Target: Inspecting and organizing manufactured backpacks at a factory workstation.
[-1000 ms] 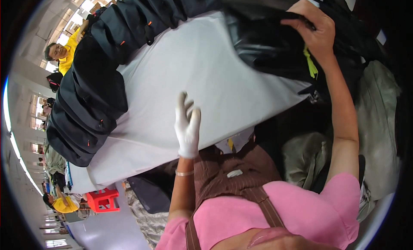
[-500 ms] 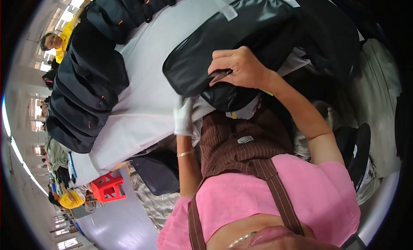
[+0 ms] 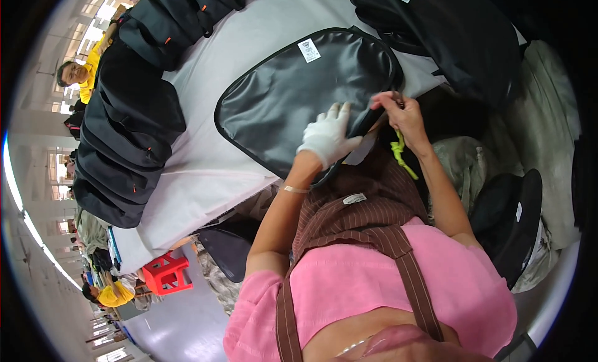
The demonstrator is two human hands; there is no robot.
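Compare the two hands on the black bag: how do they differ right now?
The left hand wears a white glove; the right hand is bare. The left hand lies flat, fingers spread, on the black bag, while the right hand pinches its near edge. Both touch the bag at the white table's near side.

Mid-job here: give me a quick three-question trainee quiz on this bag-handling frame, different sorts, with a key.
1. True or false: the left hand wears a white glove.
2. Where does the flat black bag lie? A) on the red stool B) on the white table C) on the floor
3. Fill in: the bare right hand pinches the bag's ____ edge.

Key: 1 true; 2 B; 3 near (the side by the apron). A stack of black bags lies along the table's left side.
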